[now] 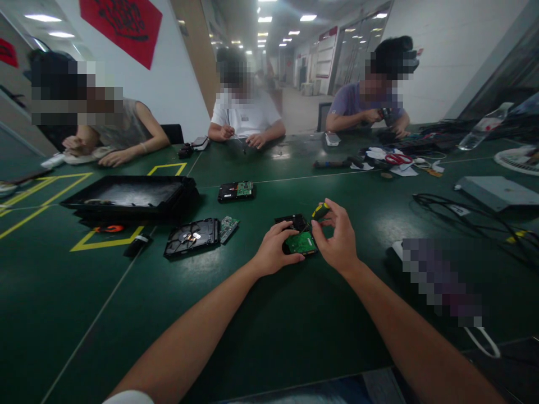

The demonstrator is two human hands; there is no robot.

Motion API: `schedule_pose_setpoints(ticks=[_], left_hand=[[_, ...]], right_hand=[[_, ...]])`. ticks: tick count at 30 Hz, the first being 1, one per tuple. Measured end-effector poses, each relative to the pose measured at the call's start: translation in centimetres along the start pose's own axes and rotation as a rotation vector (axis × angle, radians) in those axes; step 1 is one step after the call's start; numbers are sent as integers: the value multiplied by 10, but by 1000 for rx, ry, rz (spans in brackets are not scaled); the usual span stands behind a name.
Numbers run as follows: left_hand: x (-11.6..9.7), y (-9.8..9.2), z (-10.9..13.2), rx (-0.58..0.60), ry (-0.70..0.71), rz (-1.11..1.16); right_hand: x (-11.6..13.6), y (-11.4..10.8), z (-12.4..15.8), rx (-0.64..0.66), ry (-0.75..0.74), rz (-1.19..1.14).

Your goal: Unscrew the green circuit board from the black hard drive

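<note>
In front of me, a hard drive (290, 221) lies on the table with its green circuit board (302, 243) facing up. My left hand (272, 251) grips it from the left, thumb along the near edge and fingers across the far side. A small screwdriver (320, 211) with a yellow and black handle is pinched between the fingers of my right hand (340, 240), tilted over the drive's right side. Its tip is too small to make out. To the left lie another hard drive (191, 238) and a loose circuit board (229, 229) beside it.
A third drive (236, 191) lies farther back. Black trays (126, 196) stand at left, near an orange-handled tool (109, 228). Cables (475, 219), a grey box (501, 192) and a blurred-out flat object (442, 283) lie at right. Three people work across the green table (236, 325).
</note>
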State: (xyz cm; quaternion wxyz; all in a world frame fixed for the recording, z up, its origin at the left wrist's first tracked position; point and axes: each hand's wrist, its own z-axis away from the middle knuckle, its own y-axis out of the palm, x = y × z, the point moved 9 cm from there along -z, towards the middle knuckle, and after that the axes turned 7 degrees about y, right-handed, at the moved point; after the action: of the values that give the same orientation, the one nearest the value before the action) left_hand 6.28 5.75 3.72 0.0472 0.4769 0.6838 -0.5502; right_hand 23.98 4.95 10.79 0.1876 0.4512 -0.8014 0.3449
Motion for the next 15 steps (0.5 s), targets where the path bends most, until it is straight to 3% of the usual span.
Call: schedule_pose_setpoints(ticks=[15], left_hand=[[1, -1, 1, -15, -10, 33]], right_hand=[[6, -1, -2, 9, -26, 60]])
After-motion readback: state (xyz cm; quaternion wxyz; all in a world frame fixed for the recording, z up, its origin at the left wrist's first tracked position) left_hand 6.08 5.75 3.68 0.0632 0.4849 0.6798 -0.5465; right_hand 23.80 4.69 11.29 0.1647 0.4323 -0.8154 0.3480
